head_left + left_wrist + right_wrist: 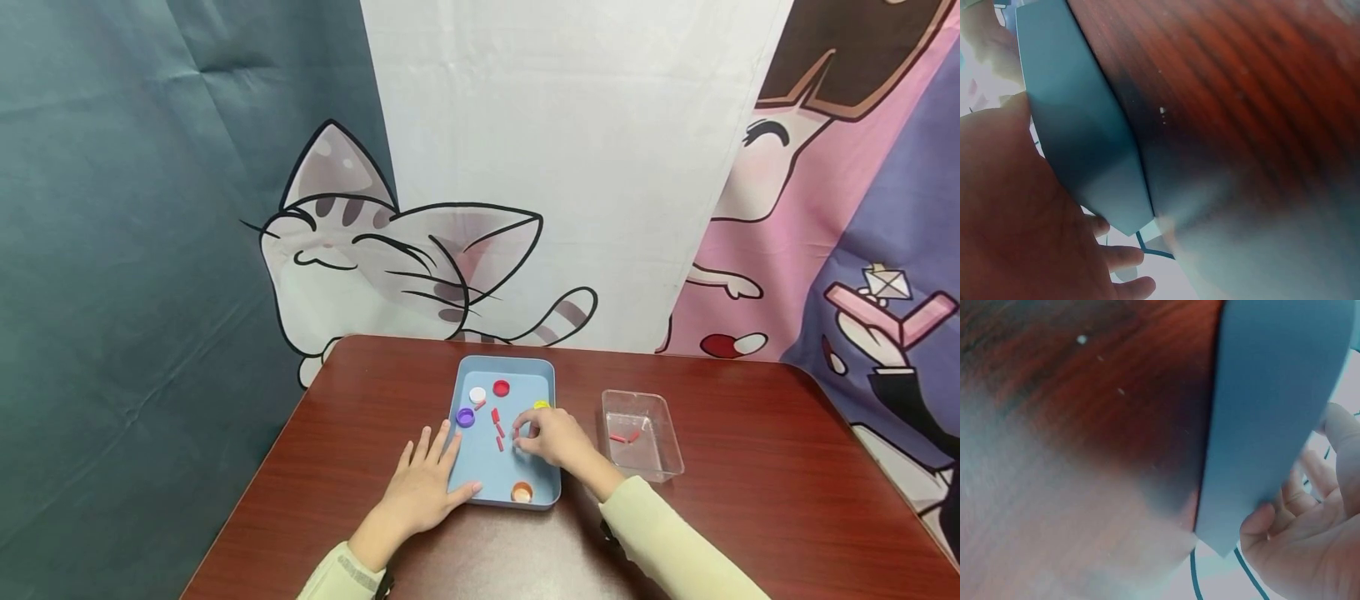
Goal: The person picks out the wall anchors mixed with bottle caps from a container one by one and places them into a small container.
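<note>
Cartoon backdrop (487, 142) behind, brown table (337, 408) below. Left hand (422, 490) lies spread at the tray's (477, 471) eight o'clock; right hand (555, 437) curls in at three, grip unclear. Work looks partway: several red sticks (500, 444) mid-tray, two in the box (634, 459) beyond three; which batch remains, I can't tell.

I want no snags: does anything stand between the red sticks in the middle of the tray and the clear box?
Yes. To the right of the red sticks come the right hand, the right wall of the tray and then the left wall of the clear box.
</note>
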Tool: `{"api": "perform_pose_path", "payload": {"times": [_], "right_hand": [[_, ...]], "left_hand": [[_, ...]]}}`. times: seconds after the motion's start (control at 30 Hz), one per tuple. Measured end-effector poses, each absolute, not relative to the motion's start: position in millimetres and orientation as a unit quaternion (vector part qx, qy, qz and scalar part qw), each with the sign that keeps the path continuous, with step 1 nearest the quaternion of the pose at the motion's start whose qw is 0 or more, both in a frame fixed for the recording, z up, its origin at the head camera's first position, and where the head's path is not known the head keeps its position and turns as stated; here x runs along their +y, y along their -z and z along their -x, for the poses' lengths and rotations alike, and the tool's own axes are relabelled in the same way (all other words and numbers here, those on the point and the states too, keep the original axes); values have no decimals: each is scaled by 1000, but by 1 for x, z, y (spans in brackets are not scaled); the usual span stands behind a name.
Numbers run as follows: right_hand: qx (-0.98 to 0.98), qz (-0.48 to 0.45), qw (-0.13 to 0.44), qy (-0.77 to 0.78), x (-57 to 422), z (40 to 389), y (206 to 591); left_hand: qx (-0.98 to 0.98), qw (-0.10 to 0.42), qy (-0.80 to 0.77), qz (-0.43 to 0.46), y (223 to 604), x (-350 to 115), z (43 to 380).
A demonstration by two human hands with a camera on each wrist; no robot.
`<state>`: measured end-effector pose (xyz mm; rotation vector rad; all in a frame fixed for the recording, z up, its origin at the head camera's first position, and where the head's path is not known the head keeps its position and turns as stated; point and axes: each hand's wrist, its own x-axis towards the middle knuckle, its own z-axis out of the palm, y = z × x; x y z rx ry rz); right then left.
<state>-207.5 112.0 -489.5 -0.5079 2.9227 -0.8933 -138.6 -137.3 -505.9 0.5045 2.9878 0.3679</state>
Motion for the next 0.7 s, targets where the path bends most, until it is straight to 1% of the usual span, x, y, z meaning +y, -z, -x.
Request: {"api": "perform_pose_path", "payload": {"times": [0.17,0.43,0.7], "right_hand": [[930,164,24,328,121,208,481],[910,193,12,366,139,209,473],[911,188,4,368,158,209,466]], "left_hand": [[978,43,-120,-164,507,-137,139],[978,44,-117,-165,505,-136,138],[978,47,-119,-164,503,-136,138]]}}
